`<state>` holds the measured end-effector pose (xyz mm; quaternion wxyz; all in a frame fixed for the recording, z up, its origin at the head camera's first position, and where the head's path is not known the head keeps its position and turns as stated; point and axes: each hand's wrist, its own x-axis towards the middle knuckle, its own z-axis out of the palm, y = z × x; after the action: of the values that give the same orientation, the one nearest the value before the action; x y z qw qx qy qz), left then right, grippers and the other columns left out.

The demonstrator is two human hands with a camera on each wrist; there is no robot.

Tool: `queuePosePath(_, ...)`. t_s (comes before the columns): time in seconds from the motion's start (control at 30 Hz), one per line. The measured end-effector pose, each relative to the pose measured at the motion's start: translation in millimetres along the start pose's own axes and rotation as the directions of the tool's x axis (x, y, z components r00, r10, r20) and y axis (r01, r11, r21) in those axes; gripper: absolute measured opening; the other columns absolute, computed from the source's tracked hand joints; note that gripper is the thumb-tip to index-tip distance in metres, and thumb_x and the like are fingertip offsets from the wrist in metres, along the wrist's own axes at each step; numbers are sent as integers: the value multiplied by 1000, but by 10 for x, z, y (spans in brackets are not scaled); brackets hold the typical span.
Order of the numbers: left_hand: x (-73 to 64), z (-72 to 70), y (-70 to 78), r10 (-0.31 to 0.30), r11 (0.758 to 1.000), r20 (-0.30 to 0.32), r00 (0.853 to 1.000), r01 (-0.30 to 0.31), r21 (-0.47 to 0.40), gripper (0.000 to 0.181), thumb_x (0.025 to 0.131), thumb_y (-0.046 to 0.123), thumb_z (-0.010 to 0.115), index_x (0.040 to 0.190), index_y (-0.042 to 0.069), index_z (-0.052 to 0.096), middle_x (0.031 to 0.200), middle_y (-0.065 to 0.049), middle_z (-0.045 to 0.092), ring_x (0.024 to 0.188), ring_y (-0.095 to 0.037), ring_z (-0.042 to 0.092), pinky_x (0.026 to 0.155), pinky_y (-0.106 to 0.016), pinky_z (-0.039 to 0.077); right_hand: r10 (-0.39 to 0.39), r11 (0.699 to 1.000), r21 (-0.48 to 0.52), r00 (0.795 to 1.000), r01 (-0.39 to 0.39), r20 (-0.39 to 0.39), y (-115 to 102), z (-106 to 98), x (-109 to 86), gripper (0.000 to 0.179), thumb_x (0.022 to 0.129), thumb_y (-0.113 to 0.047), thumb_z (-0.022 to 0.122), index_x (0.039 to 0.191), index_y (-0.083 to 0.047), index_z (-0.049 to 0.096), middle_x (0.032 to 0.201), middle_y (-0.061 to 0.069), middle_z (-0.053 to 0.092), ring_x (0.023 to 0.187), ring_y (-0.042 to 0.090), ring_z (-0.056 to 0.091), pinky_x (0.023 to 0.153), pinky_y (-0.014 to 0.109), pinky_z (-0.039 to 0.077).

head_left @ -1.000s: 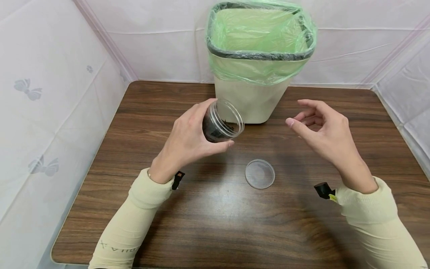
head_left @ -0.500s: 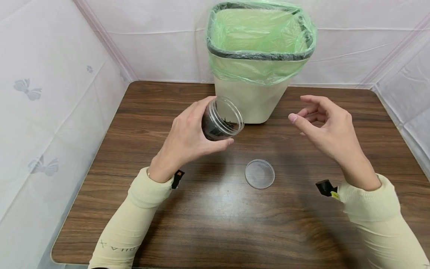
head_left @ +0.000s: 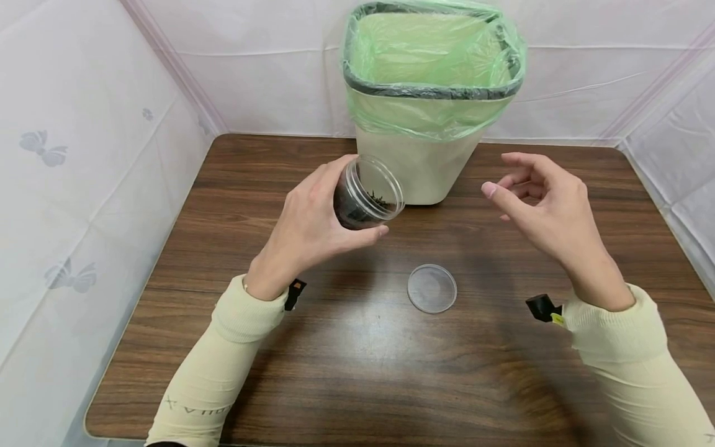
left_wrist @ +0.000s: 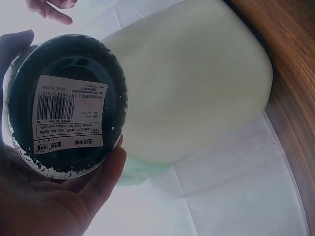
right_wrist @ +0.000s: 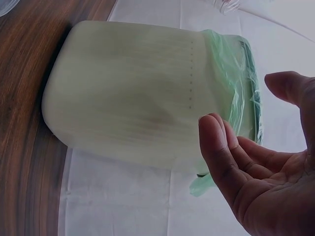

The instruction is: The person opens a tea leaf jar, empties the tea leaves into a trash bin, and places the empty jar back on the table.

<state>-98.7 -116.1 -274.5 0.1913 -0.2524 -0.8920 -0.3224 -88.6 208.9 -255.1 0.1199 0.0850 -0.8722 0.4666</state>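
A clear round jar with dark, leafy bits inside is gripped by my left hand, thumb on the near side. Its open mouth tilts to the right, and the dark contents lie against the lower wall. In the left wrist view the jar's base carries a white barcode label. My right hand hovers to the right with fingers loosely bent and nothing in them. On the table between the hands lies a clear round lid.
A cream bin stands at the back of the brown wooden table. Its rim is lined with a green plastic bag. Pale plastic sheeting hangs around the table's back and sides.
My left hand has raised the tilted jar slightly, away from me. My right hand has drifted a little up and to the right. The lid and bin stay put.
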Motion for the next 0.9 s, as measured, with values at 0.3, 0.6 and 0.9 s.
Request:
queuePosePath(0.3,25,-12,14,0,1000,-6,1000,0,-11,94,65,51,88,142,10,53,127,-5,62,115,-20,59,96,-40,49,18,1000,3,1000,-18,-5,-10,-24,33,48,89,-22,78,134,-10,63,92,-3,67,70,5,68,56,20,54)
queuePosePath(0.6,46,-24,15,13,1000,-25,1000,-13,-5,93,65,50,88,140,9,53,126,-5,63,115,-20,59,95,-42,49,23,1000,20,1000,-23,-5,-18,-36,67,48,89,-21,77,134,-10,63,92,-3,67,71,5,68,56,21,55)
queuePosePath(0.9,59,-32,0,23,1000,-37,999,-23,3,93,65,51,87,140,8,54,126,-4,62,116,-17,58,96,-40,49,31,999,18,1000,-30,-3,-36,-49,95,49,89,-22,78,134,-11,63,92,-3,67,68,5,67,55,21,54)
